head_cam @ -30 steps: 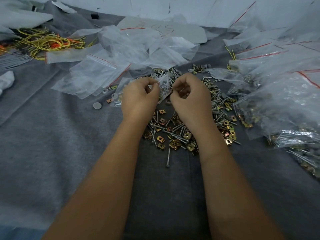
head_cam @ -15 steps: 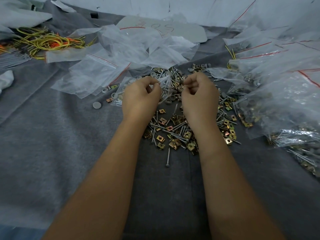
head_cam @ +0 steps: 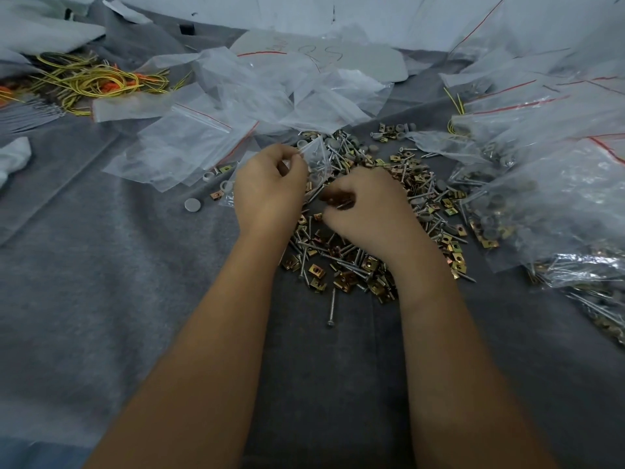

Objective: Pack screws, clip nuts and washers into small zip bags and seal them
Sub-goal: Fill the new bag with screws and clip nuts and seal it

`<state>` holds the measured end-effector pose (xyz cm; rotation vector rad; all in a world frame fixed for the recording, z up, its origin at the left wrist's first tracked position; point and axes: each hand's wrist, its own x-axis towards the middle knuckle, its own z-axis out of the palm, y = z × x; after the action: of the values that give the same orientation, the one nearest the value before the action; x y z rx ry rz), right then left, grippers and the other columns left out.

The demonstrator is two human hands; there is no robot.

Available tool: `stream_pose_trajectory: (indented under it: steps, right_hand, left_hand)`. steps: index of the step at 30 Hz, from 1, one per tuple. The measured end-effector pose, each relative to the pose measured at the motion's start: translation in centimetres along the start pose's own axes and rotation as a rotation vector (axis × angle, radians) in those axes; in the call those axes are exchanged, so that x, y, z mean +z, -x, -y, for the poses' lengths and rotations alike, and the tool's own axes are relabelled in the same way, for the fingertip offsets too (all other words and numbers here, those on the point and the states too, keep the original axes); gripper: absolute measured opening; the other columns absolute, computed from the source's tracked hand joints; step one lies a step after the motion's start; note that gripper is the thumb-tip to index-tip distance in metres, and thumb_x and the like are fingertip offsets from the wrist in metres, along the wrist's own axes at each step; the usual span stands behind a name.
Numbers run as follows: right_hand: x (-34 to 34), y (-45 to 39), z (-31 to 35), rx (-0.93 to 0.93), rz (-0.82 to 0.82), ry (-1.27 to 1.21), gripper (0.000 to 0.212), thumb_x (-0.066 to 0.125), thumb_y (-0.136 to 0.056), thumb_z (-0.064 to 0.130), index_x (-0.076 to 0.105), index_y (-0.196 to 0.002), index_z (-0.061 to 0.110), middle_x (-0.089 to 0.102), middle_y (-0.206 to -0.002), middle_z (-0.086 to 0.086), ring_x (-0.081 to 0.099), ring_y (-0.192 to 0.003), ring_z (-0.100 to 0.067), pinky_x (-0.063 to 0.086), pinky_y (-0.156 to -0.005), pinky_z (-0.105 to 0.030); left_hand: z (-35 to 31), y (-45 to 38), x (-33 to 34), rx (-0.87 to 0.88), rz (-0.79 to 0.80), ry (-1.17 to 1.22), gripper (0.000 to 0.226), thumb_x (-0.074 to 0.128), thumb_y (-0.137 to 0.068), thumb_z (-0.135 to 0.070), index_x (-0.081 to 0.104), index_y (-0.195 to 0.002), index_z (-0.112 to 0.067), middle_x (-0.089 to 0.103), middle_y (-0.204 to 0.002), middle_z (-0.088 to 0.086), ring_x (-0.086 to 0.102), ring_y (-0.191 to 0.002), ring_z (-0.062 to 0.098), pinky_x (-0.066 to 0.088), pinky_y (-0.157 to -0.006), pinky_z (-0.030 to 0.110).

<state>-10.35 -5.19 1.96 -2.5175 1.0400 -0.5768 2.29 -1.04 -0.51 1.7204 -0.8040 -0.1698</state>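
Zip bag [head_cam: 318,157], holding a few screws, hung pinched at its edge by the left hand [head_cam: 269,189]; just right of that pinch, the right hand [head_cam: 367,211] curled over the loose hardware pile [head_cam: 341,262], its hold unclear.

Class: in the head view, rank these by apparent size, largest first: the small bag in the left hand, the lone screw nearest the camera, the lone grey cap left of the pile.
1. Small bag
2. Lone screw
3. Grey cap
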Motion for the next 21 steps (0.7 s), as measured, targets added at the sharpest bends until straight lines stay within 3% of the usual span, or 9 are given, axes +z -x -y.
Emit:
stream_pose_trajectory:
  steps: [3,8,11,14,17,21]
  right_hand:
    - [0.75,-0.22,0.07,-0.027,0.107,0.257,0.028,0.064,-0.081,0.038,0.072,-0.106,0.029,0.041,-0.089,0.007,0.043,-0.117,-0.030,0.035,-0.099,-0.043]
    - [1.07,-0.27,-0.20,-0.032,-0.008,0.264,0.013,0.066,-0.083,0.035,0.070,-0.091,0.025,0.044,-0.083,0.008,0.046,-0.104,-0.023,0.033,-0.085,-0.035]
    - [0.81,-0.07,-0.38,0.048,-0.165,0.091,0.007,0.068,-0.081,0.026,0.067,-0.088,0.024,0.063,-0.083,0.008,0.058,-0.089,-0.019,0.047,-0.085,-0.036]
    - [0.58,-0.12,-0.49,0.102,-0.348,-0.150,0.008,0.067,-0.080,0.018,0.062,-0.082,0.024,0.059,-0.070,0.013,0.056,-0.067,-0.004,0.047,-0.064,-0.023]
    - [0.54,-0.31,-0.06,0.039,-0.408,-0.334,0.012,0.068,-0.084,0.012,0.066,-0.089,0.023,0.060,-0.075,0.015,0.056,-0.070,0.004,0.043,-0.061,-0.008]
    - [0.77,-0.39,0.17,0.013,-0.406,-0.379,0.028,0.066,-0.087,0.018,0.061,-0.113,0.026,0.061,-0.094,0.009,0.057,-0.078,0.000,0.045,-0.063,-0.010]
  left_hand:
    - [0.01,-0.01,-0.03,-0.003,0.011,0.003,0.017,0.057,-0.089,-0.025,0.063,-0.081,-0.039,0.053,-0.054,-0.010,0.044,-0.048,0.003,0.036,-0.053,0.027]
    - [0.06,0.02,0.05,-0.007,0.023,0.003,0.014,0.057,-0.089,-0.026,0.064,-0.083,-0.036,0.053,-0.055,-0.010,0.046,-0.050,0.006,0.036,-0.054,0.027]
    - [0.11,-0.03,0.05,-0.006,0.020,-0.003,0.015,0.056,-0.089,-0.026,0.064,-0.082,-0.037,0.052,-0.054,-0.010,0.044,-0.049,0.005,0.035,-0.053,0.026]
    - [0.12,0.00,0.12,0.024,0.041,-0.031,0.015,0.055,-0.090,-0.027,0.068,-0.088,-0.035,0.053,-0.054,-0.008,0.044,-0.049,0.005,0.037,-0.052,0.027]
    - [0.05,0.16,0.17,0.069,0.092,-0.043,0.015,0.055,-0.090,-0.028,0.066,-0.087,-0.037,0.054,-0.053,-0.008,0.045,-0.046,0.003,0.036,-0.049,0.026]
    - [0.10,0.10,0.07,0.069,0.052,-0.001,0.014,0.056,-0.089,-0.026,0.067,-0.087,-0.035,0.054,-0.054,-0.010,0.047,-0.049,-0.001,0.037,-0.051,0.025]
